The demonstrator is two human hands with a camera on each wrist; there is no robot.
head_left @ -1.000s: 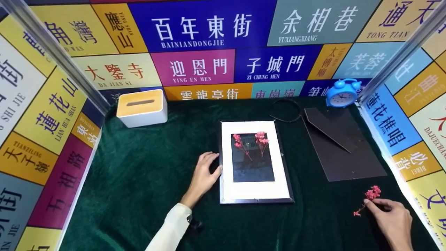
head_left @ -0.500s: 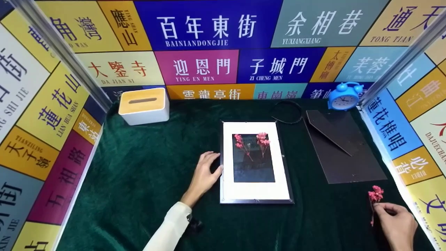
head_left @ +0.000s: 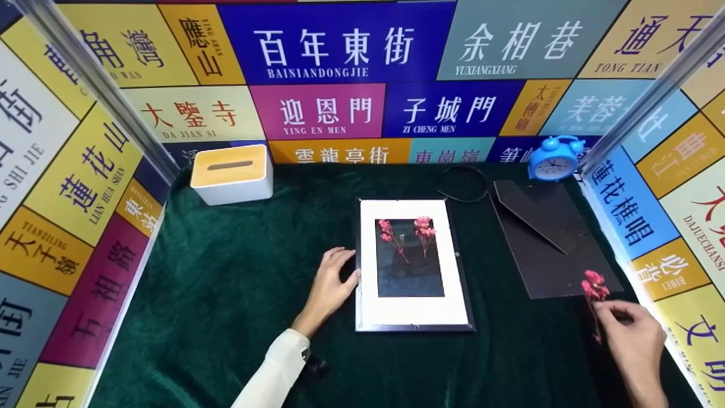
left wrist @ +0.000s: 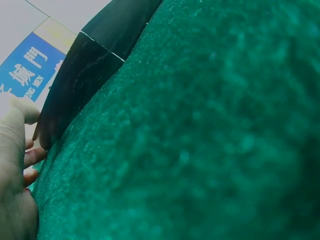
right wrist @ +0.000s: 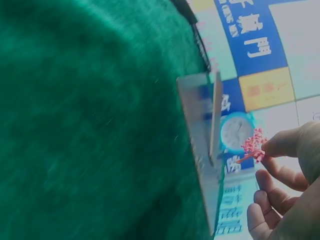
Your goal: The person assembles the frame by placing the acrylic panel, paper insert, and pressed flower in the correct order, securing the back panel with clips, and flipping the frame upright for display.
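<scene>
Pink sprig (head_left: 593,288) right of frame (head_left: 410,311), pinched in right hand's (head_left: 634,334) fingers. Stem roughly parallel to frame's sides, blossoms at far end, lower stem hard to make out. Left hand's (head_left: 330,289) fingers spread, touching frame's left edge.

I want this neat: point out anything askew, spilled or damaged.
No spill or damage shows. What stands out is the black board lying apart, to the right of the picture frame, with its flap angled up; it looks like a detached back.

The left grip (head_left: 330,286) rests with fingers (head_left: 338,256) relaxed; the right grip (head_left: 634,334) pinches, thumb (right wrist: 283,144) to forefinger (right wrist: 287,176).
</scene>
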